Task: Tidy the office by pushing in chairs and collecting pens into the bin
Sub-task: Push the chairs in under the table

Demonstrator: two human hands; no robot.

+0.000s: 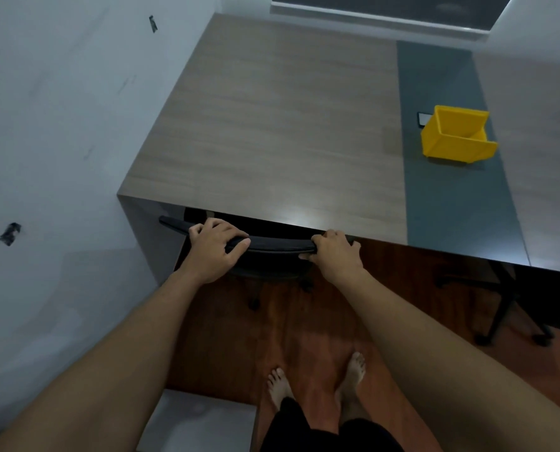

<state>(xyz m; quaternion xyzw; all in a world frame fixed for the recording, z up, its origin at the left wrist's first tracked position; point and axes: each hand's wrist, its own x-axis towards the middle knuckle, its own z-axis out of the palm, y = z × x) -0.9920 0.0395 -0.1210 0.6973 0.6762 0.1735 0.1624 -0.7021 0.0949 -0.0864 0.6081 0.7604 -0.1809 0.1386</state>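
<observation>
A black office chair [273,244] stands tucked under the near edge of the wooden desk [272,125], only the top of its backrest showing. My left hand [215,249] grips the backrest's left part, fingers curled over the top. At the right end of the backrest my right hand [335,252] holds on the same way. A yellow bin [456,137] sits on the desk's dark grey strip at the right, its inside hidden from here. No pens are visible.
A white wall [60,141] runs close along the desk's left side. A second chair's wheeled base [507,321] shows under the desk at the right. A small dark flat object [423,119] lies behind the bin. My bare feet stand on the red-brown floor [239,337].
</observation>
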